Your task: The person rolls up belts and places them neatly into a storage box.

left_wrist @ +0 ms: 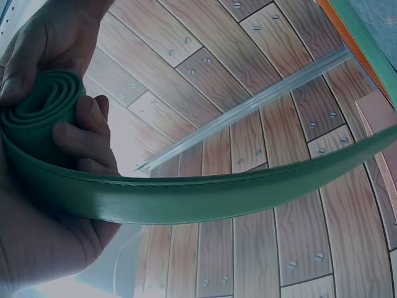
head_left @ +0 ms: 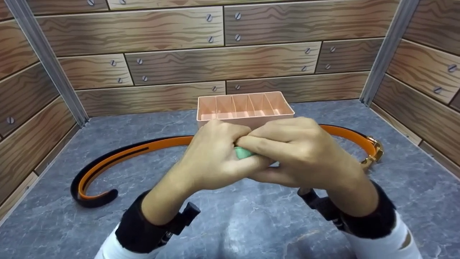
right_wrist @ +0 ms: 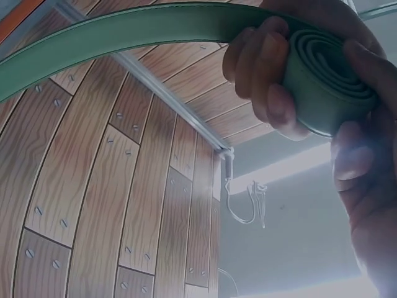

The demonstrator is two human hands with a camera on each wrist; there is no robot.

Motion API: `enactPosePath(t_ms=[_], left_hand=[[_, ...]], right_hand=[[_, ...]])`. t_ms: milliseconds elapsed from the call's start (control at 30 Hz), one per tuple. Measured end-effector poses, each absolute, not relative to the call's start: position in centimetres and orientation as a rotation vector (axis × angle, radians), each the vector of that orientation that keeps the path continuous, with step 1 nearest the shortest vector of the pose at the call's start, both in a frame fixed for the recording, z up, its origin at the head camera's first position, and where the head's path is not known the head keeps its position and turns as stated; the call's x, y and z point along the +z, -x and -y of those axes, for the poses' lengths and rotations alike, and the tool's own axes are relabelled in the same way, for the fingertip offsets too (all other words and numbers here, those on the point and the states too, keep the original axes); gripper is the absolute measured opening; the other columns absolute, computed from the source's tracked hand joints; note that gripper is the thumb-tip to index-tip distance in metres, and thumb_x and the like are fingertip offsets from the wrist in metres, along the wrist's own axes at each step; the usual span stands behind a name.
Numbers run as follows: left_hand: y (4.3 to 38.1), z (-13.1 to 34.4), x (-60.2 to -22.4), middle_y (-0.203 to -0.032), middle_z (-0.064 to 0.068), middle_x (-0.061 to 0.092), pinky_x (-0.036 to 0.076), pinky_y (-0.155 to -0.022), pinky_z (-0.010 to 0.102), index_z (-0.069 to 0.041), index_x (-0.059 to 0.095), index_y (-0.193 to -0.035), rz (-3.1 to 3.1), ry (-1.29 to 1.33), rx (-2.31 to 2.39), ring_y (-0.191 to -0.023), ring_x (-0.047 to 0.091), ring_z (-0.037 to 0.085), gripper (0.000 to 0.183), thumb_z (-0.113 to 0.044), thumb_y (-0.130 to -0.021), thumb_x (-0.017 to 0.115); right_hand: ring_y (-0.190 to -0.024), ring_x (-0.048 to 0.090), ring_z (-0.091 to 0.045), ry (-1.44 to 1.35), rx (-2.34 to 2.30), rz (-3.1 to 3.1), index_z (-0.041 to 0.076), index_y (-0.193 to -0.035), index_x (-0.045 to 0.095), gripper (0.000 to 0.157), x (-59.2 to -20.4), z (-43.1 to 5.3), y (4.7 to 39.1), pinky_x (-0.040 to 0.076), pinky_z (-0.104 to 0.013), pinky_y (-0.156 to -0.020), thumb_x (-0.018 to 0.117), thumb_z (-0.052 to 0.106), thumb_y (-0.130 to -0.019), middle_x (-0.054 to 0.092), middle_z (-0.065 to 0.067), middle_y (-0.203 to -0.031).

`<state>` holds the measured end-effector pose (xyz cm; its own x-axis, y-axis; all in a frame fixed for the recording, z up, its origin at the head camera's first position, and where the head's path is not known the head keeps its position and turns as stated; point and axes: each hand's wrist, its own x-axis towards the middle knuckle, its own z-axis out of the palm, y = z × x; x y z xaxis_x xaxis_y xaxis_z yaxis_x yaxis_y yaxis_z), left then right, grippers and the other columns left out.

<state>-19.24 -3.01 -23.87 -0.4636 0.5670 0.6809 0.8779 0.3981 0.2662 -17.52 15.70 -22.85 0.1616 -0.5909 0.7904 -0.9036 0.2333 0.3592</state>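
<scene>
Both hands meet around a tightly rolled green belt, of which the head view shows only a small patch between the fingers. My left hand grips the roll from the left, thumb pointing across it. From the right, my right hand curls its fingers and thumb on the same roll. The left wrist view shows the spiral coil, with a flat, stitched strap running out from it. In the right wrist view, fingers of both hands surround the coil, and the loose strap stretches away leftward.
Behind the hands, an orange-and-black belt curves across the grey tabletop, its gold buckle at right and curled tip at left. A pink divided box stands by the back wall. Wood-patterned panels enclose the table.
</scene>
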Motion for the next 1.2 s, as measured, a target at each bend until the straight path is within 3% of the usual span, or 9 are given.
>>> enactPosePath(t_ms=[100,233,400,533,700,867,1033,1200], left_hand=[[19.3,3.0,-23.8,-0.055,-0.01,0.047,0.031,-0.039,0.023,-0.019,0.055,-0.064,2.076,1.342,-1.002,-0.046,0.04,0.003,0.034,-0.042,-0.086,0.068],[19.5,2.9,-23.7,-0.066,-0.01,0.057,0.038,-0.044,0.022,-0.015,0.068,-0.081,1.958,1.513,-1.194,-0.052,0.048,0.003,0.02,-0.033,-0.09,0.066],[20.0,2.8,-23.7,-0.074,-0.003,0.063,0.043,-0.047,0.028,-0.006,0.07,-0.093,1.845,1.679,-1.426,-0.057,0.052,0.009,0.027,-0.031,-0.094,0.06],[20.3,3.2,-23.7,-0.076,-0.002,0.063,0.044,-0.047,0.029,-0.008,0.071,-0.095,1.884,1.657,-1.432,-0.057,0.053,0.01,0.027,-0.032,-0.093,0.06],[20.1,3.2,-23.7,-0.067,-0.01,0.058,0.04,-0.045,0.024,-0.019,0.068,-0.08,2.091,1.391,-1.084,-0.052,0.048,0.003,0.02,-0.038,-0.086,0.066],[19.6,2.9,-23.7,-0.054,-0.013,0.045,0.034,-0.041,0.022,-0.024,0.051,-0.06,2.227,1.093,-0.73,-0.047,0.039,0.0,0.032,-0.045,-0.079,0.067],[19.4,3.0,-23.7,-0.052,-0.015,0.042,0.032,-0.04,0.023,-0.025,0.05,-0.058,2.236,1.031,-0.69,-0.046,0.037,0.001,0.037,-0.051,-0.079,0.067],[19.5,3.0,-23.8,-0.057,-0.016,0.049,0.035,-0.045,0.022,-0.027,0.058,-0.066,2.182,1.062,-0.675,-0.05,0.042,0.0,0.029,-0.05,-0.08,0.068]], right_hand=[[-0.075,0.07,-0.015,-1.494,0.537,1.445,0.003,-0.105,0.077,0.034,-22.6,-15.8,17.7,0.058,-0.027,-0.069,0.085,0.015,-0.074,0.075,-0.006,-0.089],[-0.064,0.065,-0.011,-1.517,0.673,1.388,0.002,-0.102,0.078,0.037,-22.3,-15.8,18.0,0.054,-0.021,-0.059,0.089,0.015,-0.07,0.076,-0.008,-0.088],[-0.064,0.068,-0.013,-1.515,0.804,1.4,0.0,-0.098,0.078,0.04,-22.2,-15.7,18.3,0.054,-0.021,-0.059,0.094,0.017,-0.064,0.076,-0.009,-0.086],[-0.063,0.064,-0.011,-1.494,0.833,1.468,0.001,-0.099,0.078,0.045,-22.1,-15.8,18.1,0.052,-0.019,-0.058,0.096,0.016,-0.06,0.077,-0.007,-0.088],[-0.077,0.067,-0.01,-1.445,0.58,1.676,0.006,-0.103,0.076,0.039,-22.2,-15.9,17.5,0.055,-0.021,-0.073,0.09,0.023,-0.071,0.075,-0.002,-0.095],[-0.088,0.067,-0.012,-1.369,0.343,1.814,0.008,-0.101,0.072,0.026,-22.8,-15.7,17.3,0.056,-0.026,-0.083,0.08,0.026,-0.084,0.071,0.0,-0.095],[-0.086,0.068,-0.013,-1.37,0.342,1.763,0.007,-0.099,0.072,0.023,-23.0,-15.7,17.6,0.057,-0.028,-0.08,0.079,0.023,-0.085,0.071,-0.001,-0.093],[-0.084,0.069,-0.016,-1.363,0.322,1.685,0.004,-0.101,0.072,0.022,-23.2,-15.7,17.6,0.058,-0.031,-0.079,0.077,0.019,-0.085,0.071,-0.004,-0.092]])
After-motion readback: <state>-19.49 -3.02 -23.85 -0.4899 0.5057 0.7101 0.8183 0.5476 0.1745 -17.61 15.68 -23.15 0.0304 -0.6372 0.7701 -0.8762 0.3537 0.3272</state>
